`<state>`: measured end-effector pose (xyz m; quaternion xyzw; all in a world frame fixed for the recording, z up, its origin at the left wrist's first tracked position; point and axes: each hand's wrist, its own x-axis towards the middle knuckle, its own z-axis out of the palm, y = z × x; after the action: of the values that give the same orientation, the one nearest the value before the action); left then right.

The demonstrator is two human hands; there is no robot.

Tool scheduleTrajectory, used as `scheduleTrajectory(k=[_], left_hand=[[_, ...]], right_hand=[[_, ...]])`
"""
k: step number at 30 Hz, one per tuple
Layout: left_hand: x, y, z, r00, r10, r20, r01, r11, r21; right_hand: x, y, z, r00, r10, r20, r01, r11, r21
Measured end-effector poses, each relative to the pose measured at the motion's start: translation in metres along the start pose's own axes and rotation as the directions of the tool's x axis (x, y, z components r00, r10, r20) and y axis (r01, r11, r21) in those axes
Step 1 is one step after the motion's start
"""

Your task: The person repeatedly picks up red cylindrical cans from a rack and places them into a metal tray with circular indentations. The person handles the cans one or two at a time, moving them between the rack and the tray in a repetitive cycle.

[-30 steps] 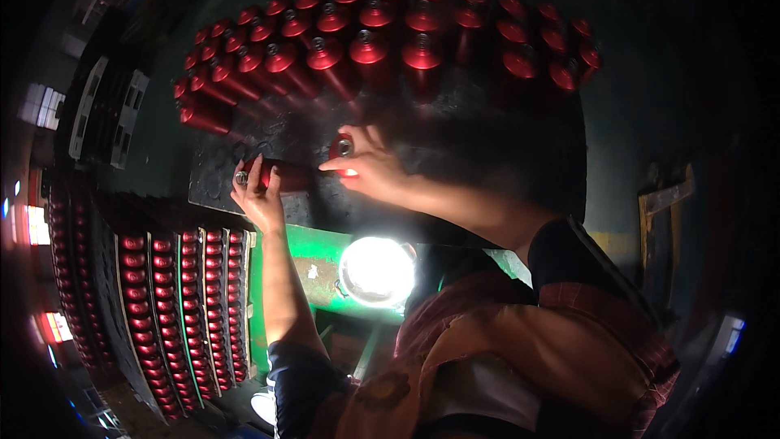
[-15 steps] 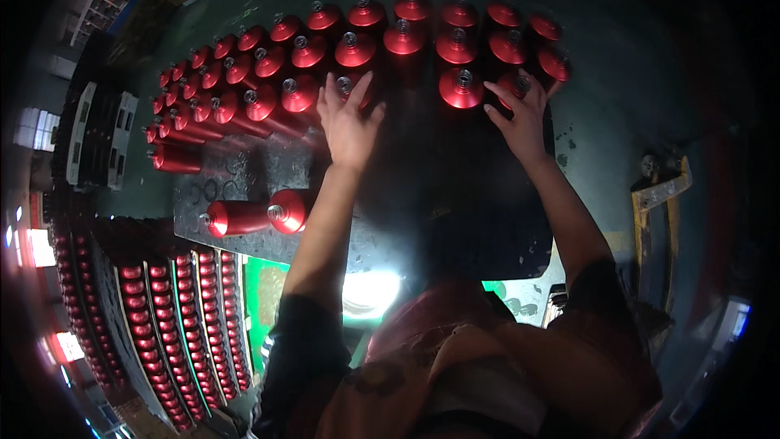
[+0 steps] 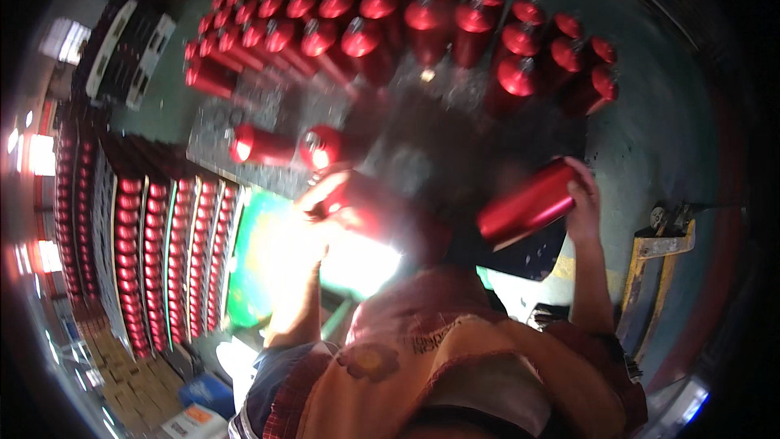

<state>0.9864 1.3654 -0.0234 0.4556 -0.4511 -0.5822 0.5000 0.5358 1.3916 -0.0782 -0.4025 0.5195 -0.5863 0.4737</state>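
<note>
My right hand [image 3: 582,202] is wrapped round the top end of a red metal cylinder [image 3: 526,205], which lies tilted in the air over the table's right side, its base toward the lower left. My left hand [image 3: 321,193], partly washed out by glare, grips another red cylinder [image 3: 361,207] above the front edge of the dark table [image 3: 422,126]. Motion blurs this second cylinder, and its far end is hard to make out. Two more red cylinders lie on their sides left of centre, one [image 3: 262,145] beside the other [image 3: 320,146].
Upright red cylinders [image 3: 426,28] with domed tops and narrow necks crowd the table's far side in rows. Racks packed with red cylinders [image 3: 130,260] stand at the left, near stacked cardboard boxes [image 3: 130,362]. A yellow-framed cart [image 3: 662,248] is at the right.
Both hands have come back from the rows toward my body, each now holding a red cylinder. The view has shifted, so the table's contents appear higher in the picture.
</note>
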Motion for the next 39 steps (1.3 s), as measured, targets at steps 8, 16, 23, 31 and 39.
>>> scheduleTrajectory(k=[8,16,23,31,39], left_hand=[[-0.195,-0.144,-0.193,0.838,-0.472,-0.276,0.161,0.694,-0.701],[-0.253,-0.289,-0.292,0.821,-0.545,-0.172,0.159,0.508,-0.846],[-0.256,-0.264,-0.314,0.771,-0.58,-0.262,0.254,0.658,-0.709],[-0.098,-0.064,-0.283,0.918,0.174,-0.357,-0.111,0.975,0.191],[0.029,-0.012,-0.146,0.78,0.625,0.018,-0.294,0.342,0.893]], right_hand=[[-0.115,0.11,0.26,0.359,0.466,0.808,-0.873,0.474,0.115],[-0.171,0.167,0.406,0.276,0.05,0.96,-0.233,0.972,0.017],[-0.173,0.187,0.412,0.284,0.063,0.957,0.199,0.972,-0.123],[-0.063,0.011,0.294,0.877,-0.013,0.481,0.189,0.929,-0.32],[-0.013,0.026,0.297,0.821,-0.397,0.409,0.559,0.419,-0.715]])
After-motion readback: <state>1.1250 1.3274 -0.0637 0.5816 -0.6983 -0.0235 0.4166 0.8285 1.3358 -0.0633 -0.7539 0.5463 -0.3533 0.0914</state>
